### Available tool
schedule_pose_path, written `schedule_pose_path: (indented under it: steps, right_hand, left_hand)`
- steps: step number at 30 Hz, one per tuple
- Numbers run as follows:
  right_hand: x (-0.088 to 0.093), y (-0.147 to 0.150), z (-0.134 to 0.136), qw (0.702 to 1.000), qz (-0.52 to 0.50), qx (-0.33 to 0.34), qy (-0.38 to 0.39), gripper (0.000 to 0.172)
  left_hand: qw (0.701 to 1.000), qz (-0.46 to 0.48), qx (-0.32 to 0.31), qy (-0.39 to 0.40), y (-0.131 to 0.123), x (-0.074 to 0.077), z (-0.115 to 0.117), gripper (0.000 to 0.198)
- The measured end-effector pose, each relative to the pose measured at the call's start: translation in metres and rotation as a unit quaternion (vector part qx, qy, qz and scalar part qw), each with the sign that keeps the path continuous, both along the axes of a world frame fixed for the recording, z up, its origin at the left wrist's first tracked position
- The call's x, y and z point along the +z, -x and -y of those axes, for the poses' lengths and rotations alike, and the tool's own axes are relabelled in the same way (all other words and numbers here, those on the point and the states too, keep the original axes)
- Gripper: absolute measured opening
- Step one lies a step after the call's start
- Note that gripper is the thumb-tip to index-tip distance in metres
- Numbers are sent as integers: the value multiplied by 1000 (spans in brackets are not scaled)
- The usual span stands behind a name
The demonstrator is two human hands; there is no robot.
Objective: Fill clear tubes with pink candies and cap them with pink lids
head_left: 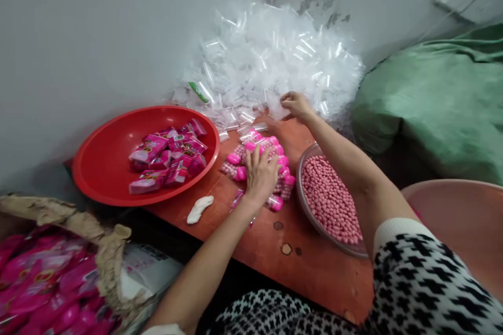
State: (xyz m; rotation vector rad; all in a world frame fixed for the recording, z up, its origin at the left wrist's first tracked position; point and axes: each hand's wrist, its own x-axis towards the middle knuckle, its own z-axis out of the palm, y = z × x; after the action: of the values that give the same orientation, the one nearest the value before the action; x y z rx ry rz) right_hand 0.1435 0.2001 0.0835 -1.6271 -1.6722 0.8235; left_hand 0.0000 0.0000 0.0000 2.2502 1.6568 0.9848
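Observation:
My left hand (260,174) rests palm down, fingers curled, on a cluster of small clear tubes with pink caps (275,159), filled with pink beads, on the orange-brown table (306,267). My right hand (295,105) reaches to the back of the table and pinches a small clear plastic bag (275,107) at the foot of a big heap of clear bags (271,57). A clear bowl (310,214) of small pink candy balls (332,199) sits under my right forearm.
A red basin (102,162) holds several sealed pink packets (168,159) at the left. A white lump (199,208) lies on the table. A sack of pink packets (47,282) stands front left, a pink tub (467,220) and a green bundle (436,99) at the right.

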Motion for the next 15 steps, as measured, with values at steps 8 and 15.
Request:
schedule_pose_path:
  steps: [8,15]
  right_hand:
    - [42,-108,154,964,-264,-22,34,26]
    - [28,-148,230,968,-236,-3,80,26]
  left_hand:
    - [983,148,-31,-107,-13,19,-8,35]
    - [958,137,-253,-16,-96,70,-8,26]
